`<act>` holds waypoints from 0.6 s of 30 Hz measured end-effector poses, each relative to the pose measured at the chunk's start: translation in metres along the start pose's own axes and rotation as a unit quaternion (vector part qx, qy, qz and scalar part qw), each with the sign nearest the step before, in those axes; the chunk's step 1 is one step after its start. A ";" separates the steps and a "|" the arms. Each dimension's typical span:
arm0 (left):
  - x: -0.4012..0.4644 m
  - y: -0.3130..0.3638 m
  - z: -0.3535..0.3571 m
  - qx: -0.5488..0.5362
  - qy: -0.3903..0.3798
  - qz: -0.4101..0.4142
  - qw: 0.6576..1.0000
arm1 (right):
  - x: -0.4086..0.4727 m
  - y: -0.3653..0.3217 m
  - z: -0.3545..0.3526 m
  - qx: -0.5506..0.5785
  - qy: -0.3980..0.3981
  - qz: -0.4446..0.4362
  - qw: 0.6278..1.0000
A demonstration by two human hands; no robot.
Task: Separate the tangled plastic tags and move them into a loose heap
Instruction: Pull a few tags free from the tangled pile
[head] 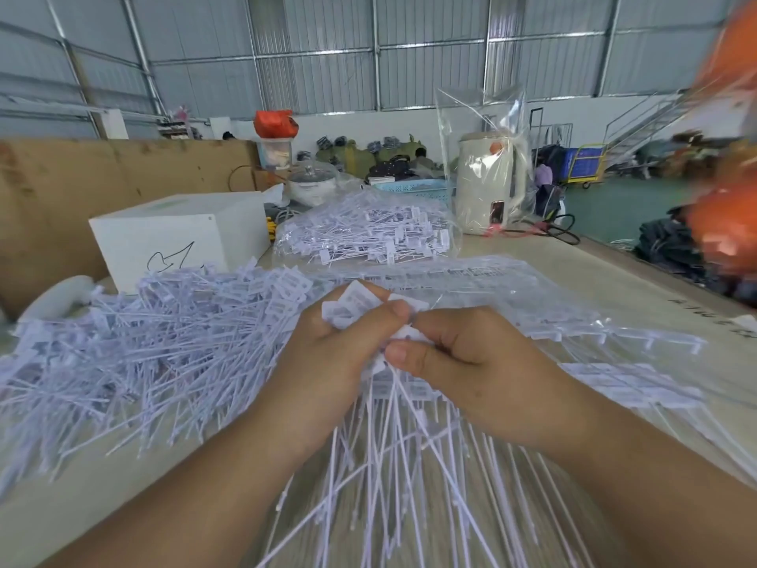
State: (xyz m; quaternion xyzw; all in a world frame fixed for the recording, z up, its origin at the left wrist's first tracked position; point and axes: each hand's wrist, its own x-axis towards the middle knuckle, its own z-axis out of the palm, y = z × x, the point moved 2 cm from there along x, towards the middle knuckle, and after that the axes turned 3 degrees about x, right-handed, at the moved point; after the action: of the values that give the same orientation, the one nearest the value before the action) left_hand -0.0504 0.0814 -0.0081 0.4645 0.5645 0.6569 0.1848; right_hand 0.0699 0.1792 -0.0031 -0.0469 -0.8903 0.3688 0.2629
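My left hand [327, 358] and my right hand [463, 362] meet at the middle of the table, both gripping one bunch of white plastic tags [393, 436] by its flat heads. The thin tails of the bunch fan out toward me below the hands. A loose heap of separated tags [143, 342] lies to the left of my left hand. Rows of still-joined tags [532, 305] lie flat behind and to the right of my right hand.
A clear bag full of tags [364, 235] sits further back. A white box [176, 235] stands at back left, a cream kettle in plastic wrap [489, 182] at back right. Brown cardboard [61, 198] lines the left. Blurred orange shapes [725, 223] hang at far right.
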 end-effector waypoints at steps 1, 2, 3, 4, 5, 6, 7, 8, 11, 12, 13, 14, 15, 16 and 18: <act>0.000 -0.002 0.000 -0.002 -0.015 -0.008 1.000 | 0.000 0.000 0.000 -0.002 0.006 0.002 1.000; -0.001 -0.003 0.000 -0.010 -0.030 -0.016 0.999 | -0.001 0.001 0.000 -0.001 0.016 0.007 1.000; -0.001 -0.003 0.001 -0.018 -0.040 -0.020 0.999 | 0.000 0.002 0.000 0.001 0.026 0.013 1.000; -0.001 -0.003 0.000 -0.017 -0.045 -0.020 0.999 | 0.000 0.002 0.000 0.000 0.032 0.020 0.999; -0.001 -0.003 0.000 -0.008 -0.041 -0.016 0.999 | 0.000 0.002 0.001 -0.004 0.033 0.026 0.999; 0.000 -0.003 0.000 -0.003 -0.029 -0.015 0.999 | 0.000 0.002 0.001 -0.007 0.031 0.029 0.999; 0.000 -0.003 0.000 -0.005 -0.012 -0.016 1.000 | 0.000 0.001 0.000 -0.008 0.026 0.031 0.999; 0.000 -0.002 0.000 -0.013 0.003 -0.019 1.000 | 0.000 -0.001 -0.001 -0.009 0.014 0.034 0.999; 0.000 -0.001 0.001 -0.035 0.033 -0.015 0.999 | 0.000 -0.003 -0.006 -0.039 -0.031 0.050 0.998; 0.000 0.000 0.002 -0.042 0.038 -0.014 0.998 | 0.000 -0.003 -0.008 -0.048 -0.035 0.057 0.997; 0.000 0.000 0.002 -0.047 0.042 -0.012 0.998 | 0.001 -0.004 -0.009 -0.054 -0.035 0.063 0.996; -0.001 0.001 0.003 -0.048 0.044 -0.009 0.998 | 0.001 -0.005 -0.010 -0.060 -0.034 0.069 0.995; -0.001 0.001 0.003 -0.046 0.047 -0.007 0.998 | 0.001 -0.006 -0.010 -0.065 -0.034 0.073 0.995; -0.001 0.002 0.003 -0.048 0.050 -0.007 0.998 | 0.000 -0.007 -0.010 -0.069 -0.034 0.076 0.994; -0.002 0.003 0.004 -0.066 0.058 -0.005 0.996 | 0.000 -0.011 -0.012 -0.068 -0.024 0.075 0.995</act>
State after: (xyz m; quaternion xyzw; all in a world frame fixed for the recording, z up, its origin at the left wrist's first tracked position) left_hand -0.0455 0.0810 -0.0061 0.4094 0.5318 0.7178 0.1856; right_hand 0.0770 0.1791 0.0113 -0.1228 -0.9134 0.3269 0.2091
